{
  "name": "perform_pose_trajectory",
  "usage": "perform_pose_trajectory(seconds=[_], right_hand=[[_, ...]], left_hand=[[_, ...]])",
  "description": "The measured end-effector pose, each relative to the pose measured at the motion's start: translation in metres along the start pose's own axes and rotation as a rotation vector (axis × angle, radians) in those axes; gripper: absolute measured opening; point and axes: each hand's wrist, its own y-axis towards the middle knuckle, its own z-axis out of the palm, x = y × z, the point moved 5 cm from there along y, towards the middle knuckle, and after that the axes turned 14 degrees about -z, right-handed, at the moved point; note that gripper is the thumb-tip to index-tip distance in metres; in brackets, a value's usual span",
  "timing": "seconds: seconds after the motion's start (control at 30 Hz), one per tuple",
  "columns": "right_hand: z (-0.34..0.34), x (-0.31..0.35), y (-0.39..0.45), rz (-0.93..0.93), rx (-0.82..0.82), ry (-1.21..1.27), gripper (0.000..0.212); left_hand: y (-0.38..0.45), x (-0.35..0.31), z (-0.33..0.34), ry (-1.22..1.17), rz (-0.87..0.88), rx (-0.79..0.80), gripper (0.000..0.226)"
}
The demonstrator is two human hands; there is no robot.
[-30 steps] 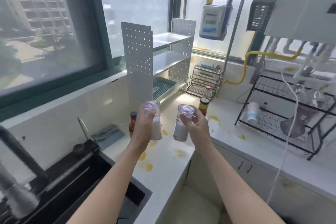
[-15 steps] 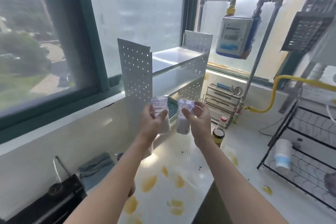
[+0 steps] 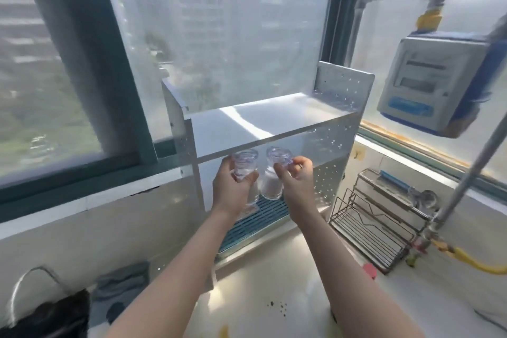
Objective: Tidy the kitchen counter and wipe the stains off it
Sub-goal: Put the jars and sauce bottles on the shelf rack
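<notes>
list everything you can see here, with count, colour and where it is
jars: 2, clear with white contents, held at the rack's middle level
shelf rack: 1, white perforated, by the window
drain tray: 1, teal, rack bottom
wire rack: 1, metal, right of the shelf rack
meter: 1, white and blue, upper right
cloth: 1, grey, lower left
counter: 1, white, yellow stains
left hand: holds one jar
right hand: holds the other

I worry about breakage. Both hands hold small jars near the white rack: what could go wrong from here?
1. The left jar and right jar are very close; they may knock together.
2. Their lids sit near the shelf edge; lifting could bump it.
3. The right hand grips mainly with fingertips, so its jar might slip.
</notes>
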Motion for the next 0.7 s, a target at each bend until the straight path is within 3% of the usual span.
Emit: perform_pose_trajectory(seconds=[0.37, 0.5, 0.7], right_hand=[[0.041, -0.032, 0.063, -0.018, 0.11, -0.031, 0.047], [0.048, -0.035, 0.071, -0.036, 0.122, -0.002, 0.057], [0.04, -0.033, 0.058, -0.029, 0.122, -0.102, 0.054]], left_hand=[[0.059, -0.004, 0.005, 0.093, -0.151, -0.193, 0.013], [0.063, -0.005, 0.004, 0.094, -0.134, -0.194, 0.014], [0.057, 0.001, 0.006, 0.123, -0.116, -0.154, 0.013]])
